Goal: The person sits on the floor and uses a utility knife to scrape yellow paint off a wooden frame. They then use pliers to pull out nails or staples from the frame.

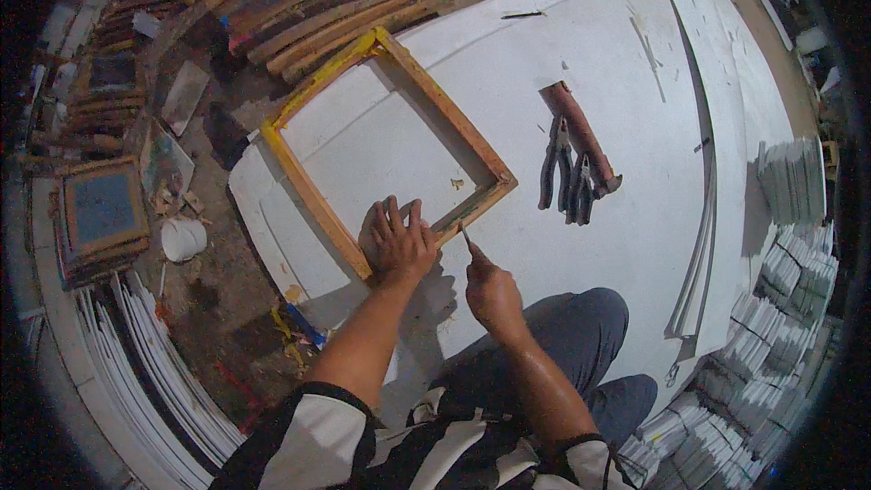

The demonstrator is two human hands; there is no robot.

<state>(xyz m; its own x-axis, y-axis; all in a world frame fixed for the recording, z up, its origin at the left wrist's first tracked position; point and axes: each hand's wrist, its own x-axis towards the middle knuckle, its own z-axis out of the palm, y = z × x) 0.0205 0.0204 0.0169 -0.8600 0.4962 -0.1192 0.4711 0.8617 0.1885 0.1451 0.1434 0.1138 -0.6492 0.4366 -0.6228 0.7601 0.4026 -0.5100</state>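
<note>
One big white sheet (640, 245) has the wooden frame (456, 118) lying on it; left hand (402, 245) is splayed over the near side, right hand (494, 295) has its fingers wrapped round a thin blade (466, 235). Push too hard and it could skid, maybe nicking those spread fingers.

At the left edge of the white sheet (635, 82), your frame (445, 109) is wood, partly coated yellow; the sheet looks smooth and matt, your blade (465, 235) metallic, your trousers (581, 331) matt cloth.
</note>
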